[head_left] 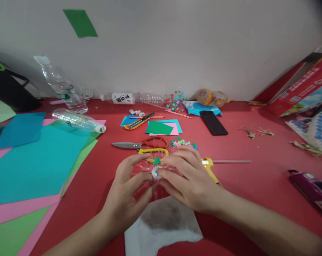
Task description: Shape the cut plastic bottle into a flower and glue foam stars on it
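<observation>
Between my hands is a clear plastic piece, seemingly a cut bottle part, with a white cap (156, 172) at its middle and a green star (157, 161) on it. My left hand (131, 185) curls round its left side, fingers closed on it. My right hand (186, 177) presses its fingertips beside the white cap. The fingers partly hide the plastic piece. Just beyond lie scissors (152, 142) with red and yellow handles, and a heap of small paper stars (184, 143). A yellow glue gun (210, 167) with a glue stick (232, 161) lies right of my right hand.
A stained white cloth (147, 234) lies below my hands. Coloured paper sheets (40, 160) and a plastic bottle (77, 120) cover the left. Further back are a box cutter (139, 121), paper pieces (161, 128), a phone (213, 123) and bottles. A purple tool (312, 190) sits at right.
</observation>
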### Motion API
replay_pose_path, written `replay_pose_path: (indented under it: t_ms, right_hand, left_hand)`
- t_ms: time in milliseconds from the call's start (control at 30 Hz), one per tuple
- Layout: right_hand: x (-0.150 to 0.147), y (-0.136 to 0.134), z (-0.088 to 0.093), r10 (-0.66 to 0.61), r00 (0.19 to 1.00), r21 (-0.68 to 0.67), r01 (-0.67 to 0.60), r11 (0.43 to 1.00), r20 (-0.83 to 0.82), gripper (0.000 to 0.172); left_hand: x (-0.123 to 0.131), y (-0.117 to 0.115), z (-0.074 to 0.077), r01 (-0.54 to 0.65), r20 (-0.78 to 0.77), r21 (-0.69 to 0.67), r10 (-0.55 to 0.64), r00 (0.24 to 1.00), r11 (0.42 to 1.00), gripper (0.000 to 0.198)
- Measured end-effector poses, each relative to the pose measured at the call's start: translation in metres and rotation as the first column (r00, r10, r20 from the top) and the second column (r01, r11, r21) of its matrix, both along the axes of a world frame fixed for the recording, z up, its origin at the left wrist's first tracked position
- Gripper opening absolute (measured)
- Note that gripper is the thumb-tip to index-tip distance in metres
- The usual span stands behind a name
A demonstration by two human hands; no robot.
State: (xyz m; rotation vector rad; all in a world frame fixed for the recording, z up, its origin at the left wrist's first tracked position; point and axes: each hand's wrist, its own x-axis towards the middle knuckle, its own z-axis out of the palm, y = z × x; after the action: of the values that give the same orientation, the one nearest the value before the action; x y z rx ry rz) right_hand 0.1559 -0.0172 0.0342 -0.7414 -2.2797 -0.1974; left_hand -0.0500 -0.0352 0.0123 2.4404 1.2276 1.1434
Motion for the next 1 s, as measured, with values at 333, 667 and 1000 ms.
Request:
replay_pose_path:
  t_ms: [333, 667, 1000]
  right_hand:
    - [0.0021, 0.0011, 0.0028, -0.016, 1.0, 0.026, 0.016, 1.0, 0.003, 0.022]
    - [0.003, 0.0017, 0.0006, 0.013, 1.0, 0.041, -0.014, 0.999, 0.026, 0.025]
    - [0.0019, 0.0001, -0.0003, 0.036, 0.999, -0.022, -0.036, 0.999, 0.024, 0.011]
  left_hand:
    - [-0.0007, -0.0004, -0.0016, 0.02, -0.021, 0.015, -0.02, 1.0, 1.0, 0.018]
    - [0.0005, 0.0002, -0.0037, 0.015, -0.015, -0.001, -0.015, 1.0, 1.0, 0.029]
    - [0.0005, 0.0006, -0.0032, -0.003, 0.047, -0.039, 0.005, 0.999, 0.999, 0.019]
